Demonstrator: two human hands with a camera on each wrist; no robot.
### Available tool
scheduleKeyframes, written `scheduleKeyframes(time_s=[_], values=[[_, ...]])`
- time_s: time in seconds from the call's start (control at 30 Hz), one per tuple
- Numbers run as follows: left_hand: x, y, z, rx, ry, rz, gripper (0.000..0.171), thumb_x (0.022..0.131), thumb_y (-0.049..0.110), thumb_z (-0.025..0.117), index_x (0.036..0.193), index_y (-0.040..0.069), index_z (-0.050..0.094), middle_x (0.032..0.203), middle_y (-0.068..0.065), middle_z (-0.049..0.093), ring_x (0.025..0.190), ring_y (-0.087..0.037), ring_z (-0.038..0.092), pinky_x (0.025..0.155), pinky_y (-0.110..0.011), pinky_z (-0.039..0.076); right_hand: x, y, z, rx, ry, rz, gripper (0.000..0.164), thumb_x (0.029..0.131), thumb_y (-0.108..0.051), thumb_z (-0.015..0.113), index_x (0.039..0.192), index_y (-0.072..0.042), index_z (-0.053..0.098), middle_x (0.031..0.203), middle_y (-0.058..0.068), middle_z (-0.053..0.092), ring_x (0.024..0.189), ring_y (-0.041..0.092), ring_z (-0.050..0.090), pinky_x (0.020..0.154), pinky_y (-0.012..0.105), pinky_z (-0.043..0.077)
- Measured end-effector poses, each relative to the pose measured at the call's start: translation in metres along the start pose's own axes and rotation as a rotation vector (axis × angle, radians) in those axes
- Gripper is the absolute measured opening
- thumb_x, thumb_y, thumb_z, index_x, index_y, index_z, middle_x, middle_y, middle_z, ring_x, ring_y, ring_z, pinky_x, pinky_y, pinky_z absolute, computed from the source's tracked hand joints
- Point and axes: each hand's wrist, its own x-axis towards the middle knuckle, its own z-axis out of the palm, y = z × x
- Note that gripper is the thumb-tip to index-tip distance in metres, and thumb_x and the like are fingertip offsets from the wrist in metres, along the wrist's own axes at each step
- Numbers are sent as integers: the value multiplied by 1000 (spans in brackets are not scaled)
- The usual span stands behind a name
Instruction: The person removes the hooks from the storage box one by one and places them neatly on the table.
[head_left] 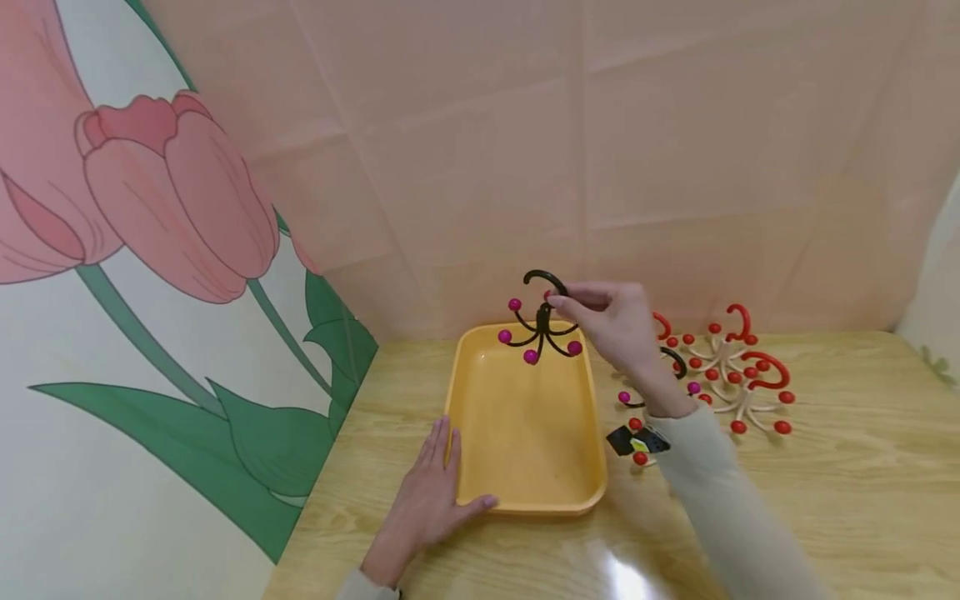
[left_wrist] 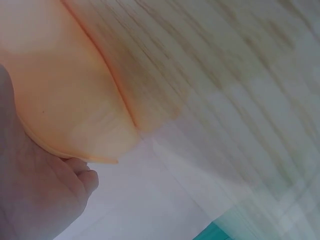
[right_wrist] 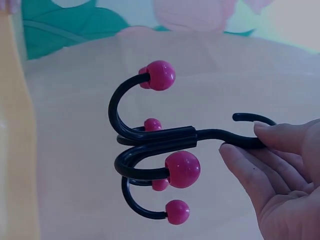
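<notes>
My right hand (head_left: 618, 329) pinches a black multi-arm hook hanger (head_left: 543, 317) by its curved top hook. Pink balls cap the hanger's several curled arms, and it hangs over the far end of a yellow tray (head_left: 459, 383). In the right wrist view thumb and fingers close on the thin hook stem of the hanger (right_wrist: 170, 135). With straight fingers, my left hand (head_left: 431, 487) rests against the tray's near left rim, thumb along the front edge. The left wrist view shows part of that hand (left_wrist: 45, 190) beside the tray wall (left_wrist: 75, 100).
Right of the tray lie several cream hangers (head_left: 742, 404) with red hooks and red ball tips. Another black hanger (head_left: 675, 361) lies among them, partly behind the right forearm. A pink-draped wall (head_left: 480, 167) stands behind the wooden table (head_left: 847, 500); a tulip-printed panel (head_left: 172, 192) is at left.
</notes>
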Motion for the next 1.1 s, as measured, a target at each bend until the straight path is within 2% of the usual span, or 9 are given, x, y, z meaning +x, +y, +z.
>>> scheduleKeyframes(time_s=[0.13,0.2,0.37,0.43,0.67,0.87,1.0,1.07,1.1], values=[[-1,-1,2,9,40,29,114,93,83,47,164,-2,25,176,-24,8,166,-37,12,133,-47,27,-15,-16,-25,-48,58,-13,29,97,-28,78,118,-8,81,109,12,82,85,-5,76,78,11,59],[-1,-3,2,12,51,38,113,94,83,48,164,-3,26,176,-25,9,165,-38,13,132,-47,28,-23,-21,-37,-69,88,1,30,96,-30,78,118,-10,81,106,2,84,84,-7,75,66,9,55],[-2,-5,4,18,48,44,114,93,84,46,164,-3,25,176,-26,8,165,-39,13,132,-47,28,-40,-27,-64,-75,144,28,29,95,-27,80,117,-9,81,94,-28,78,86,-4,77,54,13,51],[-3,-6,4,23,43,42,114,93,84,45,164,-3,25,176,-25,8,165,-39,13,132,-47,28,-48,-28,-75,-73,157,27,29,95,-23,80,117,-6,81,95,-29,78,88,-3,78,63,11,56],[-3,-6,1,10,34,52,112,93,81,50,164,-3,27,176,-26,10,166,-38,11,133,-48,27,-78,-21,-120,67,186,79,32,93,-5,79,122,7,74,103,-8,83,89,4,80,79,11,60],[-3,-5,-1,-2,17,47,112,94,81,50,164,-3,26,176,-26,8,166,-38,8,134,-47,24,-106,-6,-157,-107,195,193,36,100,-12,72,135,-3,71,109,-27,78,93,-12,74,87,1,48],[-4,-5,-1,-12,2,38,113,94,82,49,165,-2,25,177,-25,6,166,-38,8,134,-48,23,-120,13,-175,-29,204,134,32,100,2,66,132,-1,72,110,-25,78,90,-9,76,89,2,51],[-4,-5,-1,-18,-3,34,113,93,82,48,165,-2,25,177,-24,6,166,-38,8,134,-49,24,-127,23,-181,-6,215,116,32,99,6,64,129,-3,73,110,-24,79,88,-8,76,85,5,55],[-3,-5,-1,-17,-2,34,113,93,83,48,165,-2,25,177,-24,6,166,-38,9,133,-49,25,-130,28,-183,0,226,106,31,99,8,64,126,-3,75,108,-23,79,86,-7,76,77,5,56]])
